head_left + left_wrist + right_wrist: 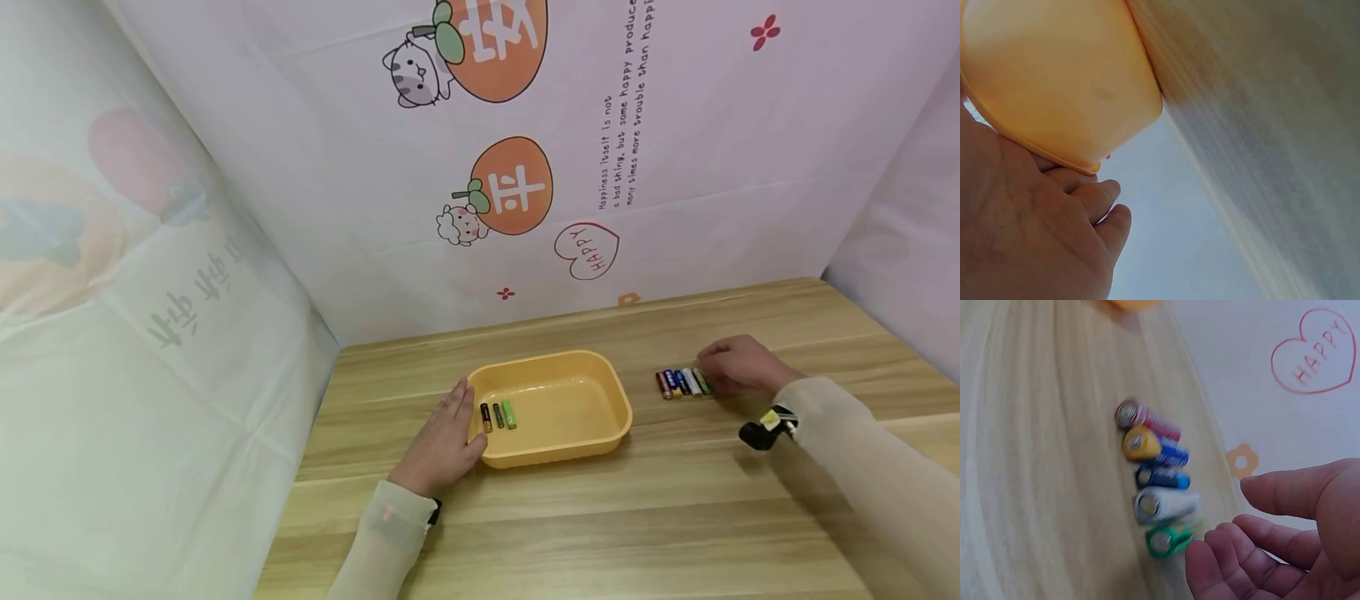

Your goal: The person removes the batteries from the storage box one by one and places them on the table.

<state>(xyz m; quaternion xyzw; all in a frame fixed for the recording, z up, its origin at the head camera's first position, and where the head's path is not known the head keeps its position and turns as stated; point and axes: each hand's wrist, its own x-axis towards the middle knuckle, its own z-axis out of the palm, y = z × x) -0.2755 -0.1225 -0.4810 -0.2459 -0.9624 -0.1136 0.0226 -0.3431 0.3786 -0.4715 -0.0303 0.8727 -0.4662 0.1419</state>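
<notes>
Has the left hand laid against the left end of the yellow tray, touching the rim with fingers extended rather than wrapped around. Has the right hand at the right end of a side-by-side row on the table, with thumb and bent fingers apart and nothing visible between. Cannot tell, from the blurred right wrist view, of any contact with the green battery at that end. Leftward from there, in order: white battery, dark blue battery, blue-and-yellow battery, red battery, all apart from the tray. Inside the tray, near its left end: black-and-copper battery, dark green battery, light green battery. Could easily knock the green battery into the white one by closing in from the right, setting several rolling because of round casings on a flat top. Might also catch two at once in so tight a row. At the left, could tilt or slide the tray by pressing too hard on the rim, and so send the three inside rolling rightward.
</notes>
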